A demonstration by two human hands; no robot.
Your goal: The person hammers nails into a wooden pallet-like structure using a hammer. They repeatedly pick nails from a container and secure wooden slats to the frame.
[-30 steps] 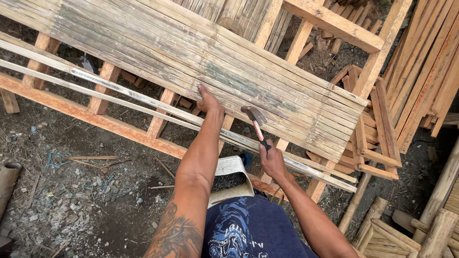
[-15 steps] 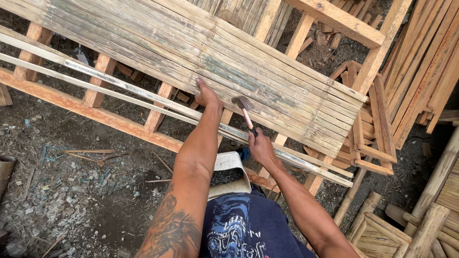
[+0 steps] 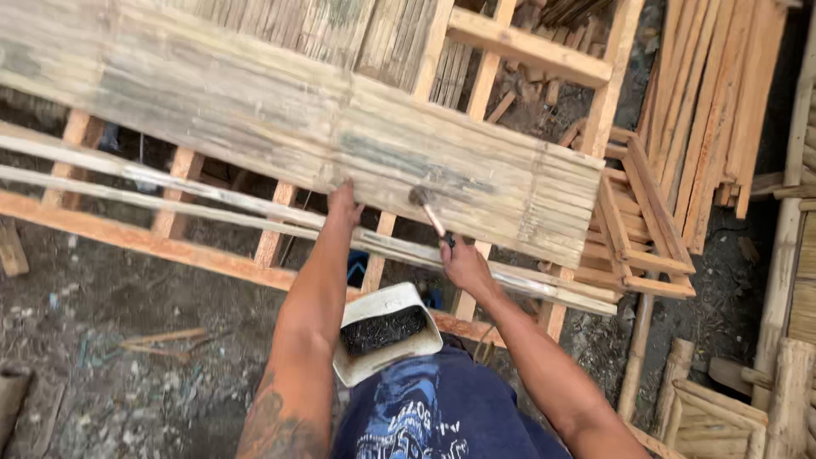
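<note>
Fingers (image 3: 343,195) of left hand (image 3: 344,204): pressed flat on lower edge of bamboo slat panel (image 3: 297,119), gripping nothing. White tray of dark nails (image 3: 384,331): at waist, between the arms. Right hand (image 3: 463,268): closed around hammer (image 3: 429,212), head on the slats. Progress: upper wooden frame (image 3: 212,255) covered; two loose strips and bare rails below remain.

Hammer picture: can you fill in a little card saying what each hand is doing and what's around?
left hand: pressed on the edge of the bamboo slat panel
right hand: grips the hammer, head on the slats
frame: wooden frame carries the panel
container: white tub of dark nails at the person's waist
ground: dirt with wood scraps
right side: stacked wooden frames
</note>
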